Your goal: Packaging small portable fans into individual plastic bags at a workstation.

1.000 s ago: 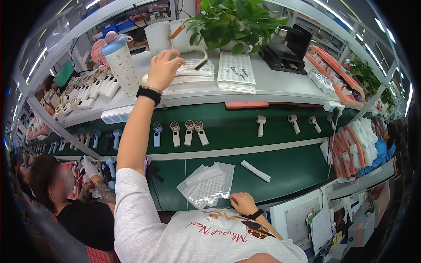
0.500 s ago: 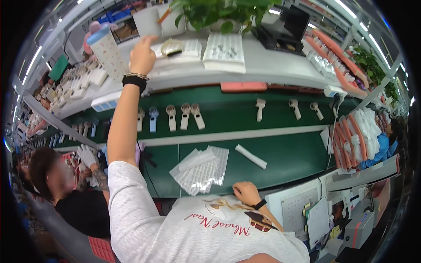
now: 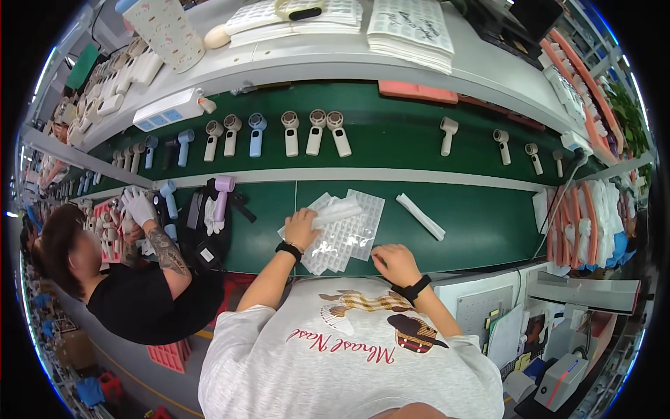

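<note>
At the near edge of the green surface [image 3: 481, 230], the right hand [image 3: 396, 264] rests just beside the lower right corner of the clear blister-patterned sheets [image 3: 333, 246]; its fingers are loosely curled, grip cannot be told. Left hand [image 3: 300, 229] lies on the left side of these fanned, overlapping sheets, fingers bent by a folded white strip [image 3: 338, 211] on top (whether they pinch anything: cannot tell). A second white strip [image 3: 420, 217] lies apart, to the right. Farther left: purple handheld fan [image 3: 222, 195]. Beyond, white handheld fans [image 3: 290, 141] stand in a row; above them, a grey shelf [image 3: 314, 64] bears a paper stack [image 3: 412, 35].
</note>
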`<state>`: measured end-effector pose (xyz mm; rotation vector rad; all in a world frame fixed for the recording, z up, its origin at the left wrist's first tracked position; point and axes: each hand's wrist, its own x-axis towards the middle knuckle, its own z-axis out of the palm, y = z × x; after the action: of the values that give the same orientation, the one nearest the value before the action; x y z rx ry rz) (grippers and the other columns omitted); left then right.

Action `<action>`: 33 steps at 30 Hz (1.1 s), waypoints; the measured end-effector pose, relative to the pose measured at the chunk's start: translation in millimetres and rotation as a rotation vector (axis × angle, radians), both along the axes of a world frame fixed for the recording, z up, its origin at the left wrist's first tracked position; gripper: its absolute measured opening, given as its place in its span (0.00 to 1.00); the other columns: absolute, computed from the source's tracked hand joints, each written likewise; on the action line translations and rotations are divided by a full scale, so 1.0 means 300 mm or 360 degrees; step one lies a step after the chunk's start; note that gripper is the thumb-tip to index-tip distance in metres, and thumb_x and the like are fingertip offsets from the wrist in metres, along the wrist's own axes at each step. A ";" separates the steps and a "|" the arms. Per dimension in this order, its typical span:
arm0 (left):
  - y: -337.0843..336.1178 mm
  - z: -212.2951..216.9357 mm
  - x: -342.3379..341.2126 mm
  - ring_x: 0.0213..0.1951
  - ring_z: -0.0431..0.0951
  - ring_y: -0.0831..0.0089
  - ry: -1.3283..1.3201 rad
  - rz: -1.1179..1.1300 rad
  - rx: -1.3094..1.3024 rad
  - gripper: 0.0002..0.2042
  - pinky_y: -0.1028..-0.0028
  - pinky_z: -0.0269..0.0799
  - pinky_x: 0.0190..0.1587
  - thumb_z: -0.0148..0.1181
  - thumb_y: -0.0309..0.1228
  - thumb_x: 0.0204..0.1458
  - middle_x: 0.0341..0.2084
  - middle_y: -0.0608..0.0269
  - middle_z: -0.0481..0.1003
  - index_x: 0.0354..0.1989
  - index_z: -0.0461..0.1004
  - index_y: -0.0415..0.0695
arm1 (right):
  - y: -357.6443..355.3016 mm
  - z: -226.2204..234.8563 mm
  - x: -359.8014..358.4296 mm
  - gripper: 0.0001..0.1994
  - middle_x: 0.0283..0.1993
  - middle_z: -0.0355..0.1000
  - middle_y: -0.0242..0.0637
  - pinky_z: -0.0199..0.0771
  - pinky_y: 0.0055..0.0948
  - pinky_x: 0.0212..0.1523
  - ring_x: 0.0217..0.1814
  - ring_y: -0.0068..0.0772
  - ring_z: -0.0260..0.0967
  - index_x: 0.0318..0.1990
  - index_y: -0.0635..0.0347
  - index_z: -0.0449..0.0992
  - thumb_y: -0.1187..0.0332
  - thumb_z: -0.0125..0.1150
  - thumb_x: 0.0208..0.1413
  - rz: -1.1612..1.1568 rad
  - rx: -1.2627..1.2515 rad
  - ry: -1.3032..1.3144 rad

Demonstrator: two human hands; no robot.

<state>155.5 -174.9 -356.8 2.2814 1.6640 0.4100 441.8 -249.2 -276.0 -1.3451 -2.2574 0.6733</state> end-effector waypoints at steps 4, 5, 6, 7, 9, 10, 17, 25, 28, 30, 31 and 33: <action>0.023 -0.036 -0.037 0.40 0.75 0.56 -0.0496 -0.0028 -0.0474 0.19 0.67 0.69 0.43 0.60 0.36 0.46 0.40 0.56 0.75 0.47 0.72 0.42 | 0.080 0.062 -0.043 0.08 0.32 0.73 0.34 0.67 0.36 0.38 0.37 0.38 0.70 0.36 0.54 0.75 0.72 0.61 0.45 0.0023 0.0173 -0.0104; 0.033 -0.030 -0.046 0.39 0.76 0.57 -0.0760 -0.0070 -0.0696 0.20 0.68 0.70 0.42 0.59 0.36 0.47 0.40 0.56 0.75 0.48 0.72 0.41 | 0.098 0.097 -0.057 0.08 0.32 0.73 0.34 0.67 0.36 0.38 0.37 0.38 0.70 0.36 0.54 0.75 0.72 0.61 0.45 0.0028 0.0168 -0.0107; 0.041 0.002 -0.055 0.39 0.76 0.57 -0.0761 -0.0065 -0.0699 0.20 0.68 0.70 0.42 0.59 0.36 0.47 0.40 0.56 0.75 0.48 0.72 0.41 | 0.118 0.149 -0.075 0.12 0.35 0.73 0.33 0.67 0.36 0.41 0.39 0.38 0.70 0.38 0.53 0.75 0.72 0.62 0.43 0.0004 0.0394 -0.0106; 0.050 0.065 -0.060 0.38 0.76 0.60 -0.1041 -0.0082 -0.1075 0.20 0.70 0.70 0.41 0.58 0.36 0.48 0.39 0.57 0.76 0.49 0.72 0.39 | 0.133 0.196 -0.084 0.15 0.38 0.73 0.31 0.67 0.36 0.45 0.42 0.37 0.70 0.41 0.52 0.75 0.73 0.62 0.42 -0.0026 0.0619 -0.0105; 0.054 0.198 -0.071 0.35 0.77 0.66 -0.1593 -0.0109 -0.1824 0.22 0.73 0.71 0.39 0.57 0.36 0.49 0.39 0.58 0.76 0.50 0.71 0.36 | 0.151 0.292 -0.088 0.16 0.38 0.73 0.30 0.67 0.36 0.46 0.42 0.37 0.70 0.42 0.52 0.76 0.73 0.63 0.41 0.0050 0.0649 -0.0100; 0.046 0.248 -0.077 0.35 0.77 0.66 -0.1591 -0.0104 -0.1822 0.22 0.73 0.71 0.39 0.57 0.36 0.49 0.39 0.58 0.76 0.50 0.71 0.36 | 0.156 0.332 -0.088 0.17 0.39 0.74 0.29 0.67 0.37 0.47 0.43 0.36 0.70 0.42 0.52 0.76 0.74 0.63 0.40 0.0129 0.0684 -0.0095; -0.005 0.366 -0.059 0.44 0.73 0.75 -0.1683 0.0098 -0.1854 0.20 0.79 0.67 0.45 0.57 0.36 0.51 0.43 0.59 0.74 0.49 0.70 0.35 | 0.129 0.351 -0.013 0.14 0.34 0.75 0.31 0.69 0.34 0.41 0.36 0.37 0.71 0.38 0.53 0.76 0.73 0.65 0.40 0.0347 0.0427 0.0247; -0.106 0.725 0.041 0.47 0.72 0.68 -0.0943 0.0023 0.0066 0.14 0.73 0.66 0.48 0.58 0.31 0.53 0.47 0.57 0.72 0.46 0.69 0.41 | 0.065 0.371 0.035 0.07 0.23 0.72 0.38 0.66 0.34 0.27 0.25 0.40 0.69 0.30 0.58 0.73 0.66 0.61 0.52 -0.0181 -0.0137 0.0216; -0.156 0.772 0.159 0.44 0.73 0.64 -0.0453 -0.0229 0.0511 0.13 0.72 0.66 0.46 0.60 0.30 0.50 0.43 0.56 0.74 0.44 0.70 0.41 | 0.066 0.408 0.027 0.09 0.25 0.71 0.42 0.64 0.33 0.27 0.27 0.40 0.68 0.29 0.62 0.73 0.66 0.60 0.55 -0.0158 -0.0456 0.0219; -0.165 0.723 0.211 0.39 0.74 0.61 -0.0526 -0.0389 0.0278 0.11 0.71 0.67 0.42 0.61 0.31 0.49 0.36 0.56 0.75 0.39 0.73 0.41 | 0.061 0.416 0.030 0.10 0.24 0.69 0.42 0.63 0.32 0.26 0.27 0.39 0.68 0.28 0.63 0.73 0.65 0.59 0.55 -0.0025 -0.0344 0.0297; -0.167 0.704 0.222 0.36 0.75 0.60 -0.0561 -0.0472 0.0155 0.10 0.70 0.68 0.39 0.62 0.31 0.48 0.33 0.56 0.76 0.36 0.74 0.41 | 0.058 0.417 0.033 0.10 0.23 0.69 0.43 0.63 0.31 0.26 0.26 0.39 0.67 0.28 0.63 0.73 0.65 0.59 0.55 0.0038 -0.0292 0.0338; -0.168 0.688 0.229 0.34 0.74 0.61 -0.0615 -0.0462 0.0137 0.08 0.70 0.68 0.37 0.62 0.32 0.48 0.30 0.57 0.76 0.34 0.75 0.41 | 0.058 0.421 0.051 0.10 0.23 0.69 0.42 0.63 0.31 0.26 0.26 0.38 0.67 0.28 0.63 0.73 0.66 0.59 0.55 0.0076 -0.0259 0.0314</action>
<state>224.1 -225.5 -150.3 2.2743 1.1317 0.8039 457.3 -231.7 -149.8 -1.2400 -2.1207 0.9799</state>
